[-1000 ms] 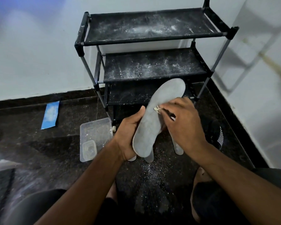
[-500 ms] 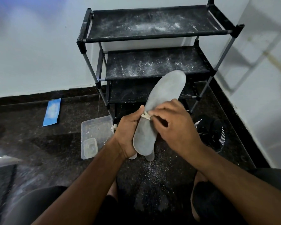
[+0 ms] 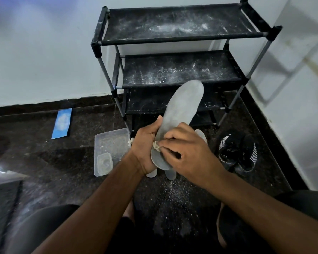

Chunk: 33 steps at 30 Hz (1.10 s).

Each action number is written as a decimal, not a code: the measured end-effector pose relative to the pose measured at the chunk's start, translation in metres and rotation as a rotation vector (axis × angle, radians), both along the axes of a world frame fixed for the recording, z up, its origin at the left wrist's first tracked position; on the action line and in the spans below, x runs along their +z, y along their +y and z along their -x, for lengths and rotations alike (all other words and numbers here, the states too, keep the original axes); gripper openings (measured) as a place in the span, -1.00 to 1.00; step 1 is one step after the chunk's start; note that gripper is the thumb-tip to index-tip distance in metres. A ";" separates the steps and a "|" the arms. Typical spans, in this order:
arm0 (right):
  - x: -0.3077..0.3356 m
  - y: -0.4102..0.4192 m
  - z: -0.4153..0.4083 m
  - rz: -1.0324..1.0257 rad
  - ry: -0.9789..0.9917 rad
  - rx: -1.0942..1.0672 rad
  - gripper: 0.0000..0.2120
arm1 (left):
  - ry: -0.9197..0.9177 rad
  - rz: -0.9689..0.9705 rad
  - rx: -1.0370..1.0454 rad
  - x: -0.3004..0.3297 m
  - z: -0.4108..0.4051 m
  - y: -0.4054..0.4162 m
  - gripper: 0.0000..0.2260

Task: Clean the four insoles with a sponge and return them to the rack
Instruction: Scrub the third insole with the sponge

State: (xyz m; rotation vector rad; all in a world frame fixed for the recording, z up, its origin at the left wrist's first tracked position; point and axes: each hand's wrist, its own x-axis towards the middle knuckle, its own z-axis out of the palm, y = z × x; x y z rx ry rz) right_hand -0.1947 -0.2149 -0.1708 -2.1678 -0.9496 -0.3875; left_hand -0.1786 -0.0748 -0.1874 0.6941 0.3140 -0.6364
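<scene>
Your left hand (image 3: 145, 149) grasps the grey insole (image 3: 178, 118) near its heel end, thumb up along the left edge; the toe end runs out of the grip toward 1 o'clock, in front of the rack (image 3: 182, 70). Your right hand (image 3: 187, 153) pinches a small pale sponge (image 3: 156, 146) against the insole's lower part, at 9 o'clock of that hand. More insoles (image 3: 170, 174) lie on the floor (image 3: 44, 162) directly below the held one, mostly hidden; their count cannot be told. The rack's dark shelves carry white powder.
</scene>
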 end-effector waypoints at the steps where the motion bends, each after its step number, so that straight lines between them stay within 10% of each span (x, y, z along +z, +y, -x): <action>1: -0.001 0.002 0.003 -0.012 -0.012 0.025 -0.85 | 0.007 0.008 0.005 0.000 0.000 0.002 -0.40; 33: -0.003 -0.009 0.002 -0.020 0.085 0.006 -0.96 | 0.009 0.166 0.100 -0.006 -0.008 0.008 -0.36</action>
